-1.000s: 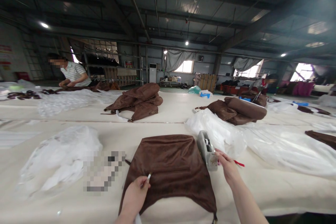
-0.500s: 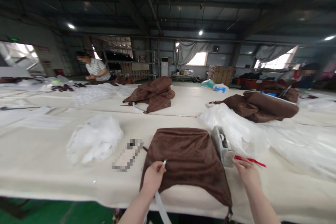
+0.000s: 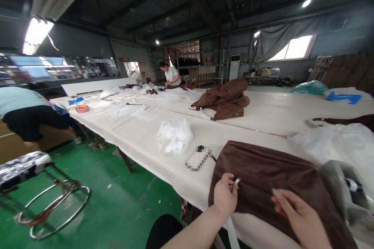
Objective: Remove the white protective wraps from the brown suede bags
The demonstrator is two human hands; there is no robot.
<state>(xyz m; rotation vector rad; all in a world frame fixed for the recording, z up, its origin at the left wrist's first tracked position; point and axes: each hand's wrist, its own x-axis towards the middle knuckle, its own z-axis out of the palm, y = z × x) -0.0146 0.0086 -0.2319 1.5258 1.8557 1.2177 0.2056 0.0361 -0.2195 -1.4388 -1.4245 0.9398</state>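
Note:
A brown suede-like bag (image 3: 263, 167) lies flat on the table in front of me. Over its left part, my left hand (image 3: 225, 196) is closed on a white strip (image 3: 233, 233); a short pale end with a small gold-coloured bit shows at the fingertips, and the rest hangs past the table edge. My right hand (image 3: 295, 212) hovers above the bag's lower right part with thumb and fingers pinched together. Whatever sits in that pinch, if anything, is too small to make out. To the right of the bag stands a grey tape dispenser (image 3: 336, 179).
A phone (image 3: 198, 158) and a crumpled white plastic bundle (image 3: 174, 135) lie left of the bag. More brown bags (image 3: 226, 99) are heaped farther back. Clear plastic (image 3: 324, 140) covers the right side. A stool (image 3: 55, 198) stands on the green floor; two people work at left and behind.
My view has swung left. My right hand has moved from beside the tape dispenser to above the bag, near my left hand. The left hand still grips the white strip.

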